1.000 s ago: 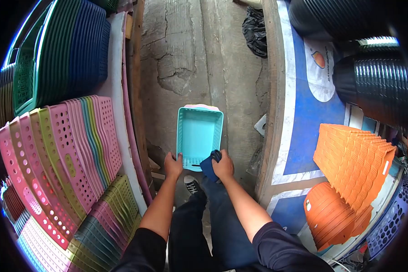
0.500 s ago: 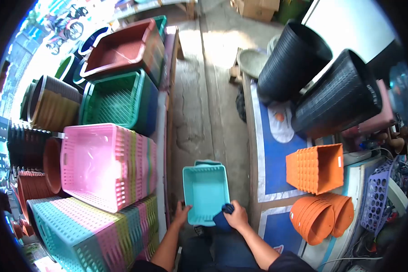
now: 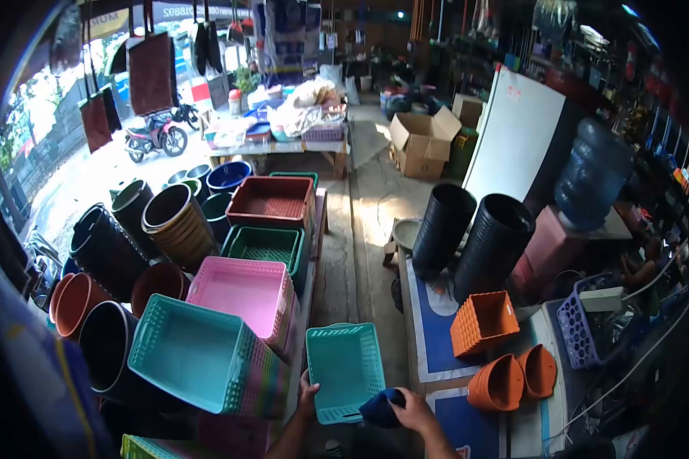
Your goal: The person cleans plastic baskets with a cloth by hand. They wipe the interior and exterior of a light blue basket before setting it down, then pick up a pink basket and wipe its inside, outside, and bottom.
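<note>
A turquoise plastic basket (image 3: pixel 346 367) with slotted walls is held tilted in front of me, its inside facing up toward me. My left hand (image 3: pixel 308 392) grips its left side near the lower corner, thumb over the rim. A crumpled dark blue cloth (image 3: pixel 380 410) is bunched in my right hand (image 3: pixel 413 411), against the basket's lower right corner. The right fingers are closed round the cloth and partly hidden by it. Just left of my left hand stands a stack of pastel baskets with a turquoise one (image 3: pixel 191 356) on top.
Along the left lie a pink basket stack (image 3: pixel 241 289), green crates (image 3: pixel 262 249) and a brown tub (image 3: pixel 272 200). On the right table stand orange pots (image 3: pixel 484 323), round orange pots (image 3: pixel 496 384) and black bin stacks (image 3: pixel 444 229). A cardboard box (image 3: pixel 421 145) sits farther down the aisle.
My view has tilted up, bringing the shop's far end into sight. Both hands still hold the basket and cloth; the cloth remains near the lower right corner.
</note>
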The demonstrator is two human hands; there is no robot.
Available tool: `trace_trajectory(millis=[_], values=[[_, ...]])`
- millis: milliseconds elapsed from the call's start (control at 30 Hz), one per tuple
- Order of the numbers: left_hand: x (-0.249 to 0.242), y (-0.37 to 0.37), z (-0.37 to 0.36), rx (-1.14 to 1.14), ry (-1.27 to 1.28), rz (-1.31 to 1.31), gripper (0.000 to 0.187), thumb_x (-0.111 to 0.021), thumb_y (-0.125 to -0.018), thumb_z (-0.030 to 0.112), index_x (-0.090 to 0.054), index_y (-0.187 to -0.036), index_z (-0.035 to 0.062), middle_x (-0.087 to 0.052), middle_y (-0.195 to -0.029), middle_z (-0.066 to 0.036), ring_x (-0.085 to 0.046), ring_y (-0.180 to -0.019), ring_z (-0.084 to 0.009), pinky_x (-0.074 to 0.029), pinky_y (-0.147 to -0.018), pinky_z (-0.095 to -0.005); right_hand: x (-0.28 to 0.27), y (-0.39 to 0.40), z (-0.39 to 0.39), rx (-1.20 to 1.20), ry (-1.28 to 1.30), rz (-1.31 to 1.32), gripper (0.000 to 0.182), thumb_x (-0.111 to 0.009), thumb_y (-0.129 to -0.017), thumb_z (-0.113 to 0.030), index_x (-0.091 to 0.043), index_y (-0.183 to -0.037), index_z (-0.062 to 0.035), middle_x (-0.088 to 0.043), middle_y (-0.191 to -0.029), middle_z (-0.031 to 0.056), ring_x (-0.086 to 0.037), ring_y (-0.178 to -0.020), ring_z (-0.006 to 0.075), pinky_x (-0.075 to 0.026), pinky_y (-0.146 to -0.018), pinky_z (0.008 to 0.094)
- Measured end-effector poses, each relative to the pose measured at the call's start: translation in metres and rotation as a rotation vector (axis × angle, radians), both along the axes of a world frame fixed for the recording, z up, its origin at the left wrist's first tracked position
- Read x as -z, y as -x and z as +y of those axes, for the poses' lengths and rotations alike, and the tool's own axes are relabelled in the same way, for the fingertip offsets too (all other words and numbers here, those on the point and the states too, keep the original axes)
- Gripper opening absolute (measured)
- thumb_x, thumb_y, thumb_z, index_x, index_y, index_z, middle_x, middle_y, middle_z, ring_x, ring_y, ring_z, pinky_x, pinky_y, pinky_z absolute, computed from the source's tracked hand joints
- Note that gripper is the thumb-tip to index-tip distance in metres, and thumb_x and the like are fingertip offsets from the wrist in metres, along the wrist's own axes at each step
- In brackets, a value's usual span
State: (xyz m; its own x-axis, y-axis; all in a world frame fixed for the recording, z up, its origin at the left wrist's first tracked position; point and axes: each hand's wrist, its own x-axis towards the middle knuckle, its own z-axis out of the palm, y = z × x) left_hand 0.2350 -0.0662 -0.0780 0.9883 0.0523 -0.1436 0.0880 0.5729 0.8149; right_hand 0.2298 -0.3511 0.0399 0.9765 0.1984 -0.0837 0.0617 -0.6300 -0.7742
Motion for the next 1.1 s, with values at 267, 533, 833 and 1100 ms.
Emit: trace_trajectory(millis=[267, 533, 833, 1100], values=[[-0.037, 0.023, -0.005, -0.110, -0.052, -0.014, 0.091, -0.065, -0.077, 0.036, -0.016, -0.145, 0.0002, -0.039, -0.134, -0.021, -0.046, -0.122, -0.0302, -0.042, -0.101, -0.0440, -0.108, -0.002, 0.040, -0.109, -0.295, -0.347, 0.045, -0.062, -0.088, -0.019, -0.054, -0.128, 0.0021, -0.067, -0.108, 0.0231, -0.068, -0.097, 0.0317, -0.052, -0.084, 0.0365], [-0.122, 0.031, -0.020, -0.124, -0.356, -0.205, 0.105, -0.068, -0.071, 0.048, -0.019, -0.151, 0.0021, -0.030, -0.150, -0.019, -0.028, -0.139, -0.0301, -0.020, -0.115, -0.0408, -0.016, -0.014, 0.121, -0.640, 0.348, -0.392, 0.079, -0.060, -0.080, -0.022, -0.026, -0.149, -0.0029, -0.021, -0.157, 0.0181, -0.019, -0.146, 0.0349, -0.019, -0.115, 0.0538], [-0.162, 0.038, -0.022, -0.051, -0.520, -0.237, 0.115, -0.069, -0.068, 0.065, -0.019, -0.153, 0.0058, -0.022, -0.155, -0.020, -0.018, -0.144, -0.0323, -0.014, -0.117, -0.0433, -0.081, -0.072, 0.138, -0.409, 0.302, -0.675, 0.080, -0.063, -0.077, -0.027, -0.031, -0.147, -0.0032, -0.027, -0.155, 0.0167, -0.021, -0.145, 0.0342, -0.015, -0.116, 0.0549], [-0.200, 0.033, -0.023, -0.190, -0.430, -0.282, 0.113, -0.075, -0.066, 0.059, -0.026, -0.150, 0.0018, -0.031, -0.148, -0.019, -0.029, -0.139, -0.0302, -0.022, -0.114, -0.0427, -0.092, -0.090, 0.144, -0.275, 0.155, -0.676, 0.084, -0.066, -0.074, -0.027, -0.032, -0.147, -0.0030, -0.028, -0.153, 0.0200, -0.020, -0.143, 0.0403, -0.013, -0.115, 0.0580]])
